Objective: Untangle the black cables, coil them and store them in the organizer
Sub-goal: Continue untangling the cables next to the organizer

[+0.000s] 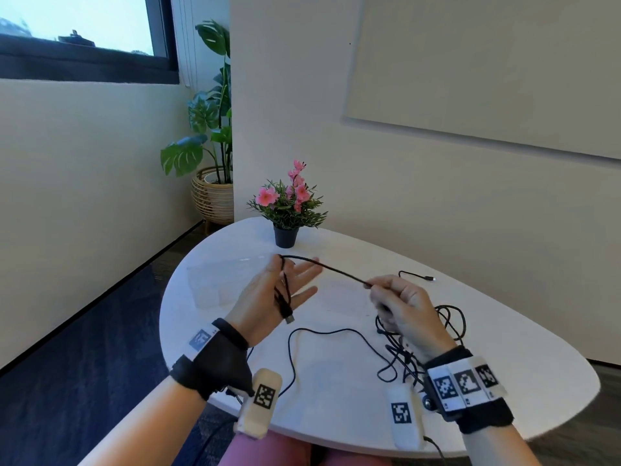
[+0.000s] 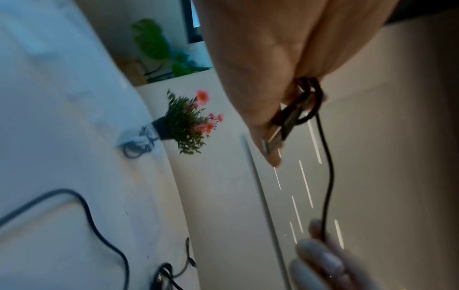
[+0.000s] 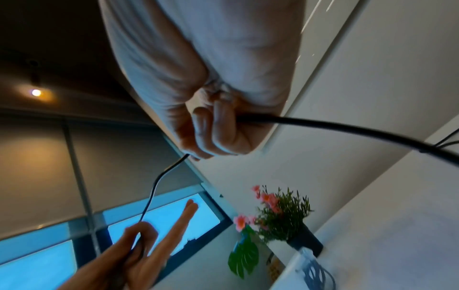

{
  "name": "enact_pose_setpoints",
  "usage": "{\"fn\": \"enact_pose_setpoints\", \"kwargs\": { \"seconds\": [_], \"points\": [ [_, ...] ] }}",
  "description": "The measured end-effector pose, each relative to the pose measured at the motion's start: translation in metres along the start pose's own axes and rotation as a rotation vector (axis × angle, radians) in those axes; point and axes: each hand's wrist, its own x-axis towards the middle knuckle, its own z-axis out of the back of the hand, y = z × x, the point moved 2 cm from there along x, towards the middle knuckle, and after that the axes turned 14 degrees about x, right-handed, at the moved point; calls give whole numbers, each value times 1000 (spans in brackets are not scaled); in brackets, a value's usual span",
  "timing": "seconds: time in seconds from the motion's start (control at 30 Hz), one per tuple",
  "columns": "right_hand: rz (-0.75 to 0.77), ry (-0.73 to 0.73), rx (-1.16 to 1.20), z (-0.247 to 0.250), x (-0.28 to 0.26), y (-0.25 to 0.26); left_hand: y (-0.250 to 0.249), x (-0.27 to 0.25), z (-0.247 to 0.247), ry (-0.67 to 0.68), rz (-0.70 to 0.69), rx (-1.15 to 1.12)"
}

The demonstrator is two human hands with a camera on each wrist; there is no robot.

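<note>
My left hand (image 1: pixel 289 280) is raised above the white table (image 1: pixel 336 405); thumb and index finger pinch a black cable (image 1: pixel 336 270) while the other fingers stay straight. A few turns (image 2: pixel 308 102) are wound at the thumb, and the USB plug (image 1: pixel 289 318) hangs below the palm. The cable runs taut to my right hand (image 1: pixel 379 287), which pinches it in curled fingers (image 3: pixel 218 133). Beneath the right wrist lies a tangle of black cables (image 1: pixel 406 354). A clear organizer (image 1: pixel 215 284) sits on the table to the left of the left hand.
A small potted pink flower (image 1: pixel 285 235) stands at the table's far edge. One loose cable end (image 1: pixel 430 278) lies beyond the right hand, and a single strand (image 1: pixel 302 334) loops across the table between my wrists. A large floor plant (image 1: pixel 211 146) stands in the corner.
</note>
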Motion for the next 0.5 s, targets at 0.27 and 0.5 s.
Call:
{"fn": "enact_pose_setpoints", "kwargs": {
  "seconds": [0.27,0.5],
  "points": [
    [-48,318,-325,-43,-16,-53,-2,6,6,-406,-2,-333],
    [-174,564,-431,-57,-19,-35,1,9,34,-583,54,363]
  ]
}}
